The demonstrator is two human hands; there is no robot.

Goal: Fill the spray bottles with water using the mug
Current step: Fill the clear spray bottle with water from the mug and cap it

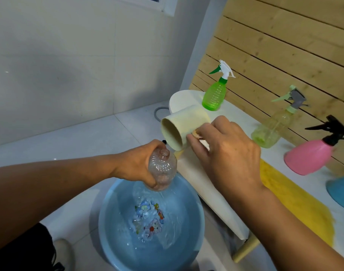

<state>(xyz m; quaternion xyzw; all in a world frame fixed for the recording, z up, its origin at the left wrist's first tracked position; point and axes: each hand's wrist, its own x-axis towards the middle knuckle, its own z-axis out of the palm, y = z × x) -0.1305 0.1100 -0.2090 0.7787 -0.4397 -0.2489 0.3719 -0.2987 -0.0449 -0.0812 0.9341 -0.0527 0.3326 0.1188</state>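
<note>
My left hand (136, 163) grips a clear, capless spray bottle (162, 169) over the blue basin (112, 227), which holds water. Water runs off the bottle's bottom into the basin. My right hand (226, 151) holds a pale yellow mug (184, 124) by its handle, tipped on its side with the mouth facing left, just above and right of the bottle's open neck. On the white table (243, 120) stand a green spray bottle (215, 94), a clear yellowish spray bottle (272, 128) and a pink spray bottle (308, 157), all with trigger heads on.
A light blue object (341, 192) sits at the table's right edge. A yellow cloth (296, 202) lies on the table. A wooden slat wall (284, 45) backs the table. White tiled floor (79, 137) surrounds the basin. My shoe (62, 251) is at the lower left.
</note>
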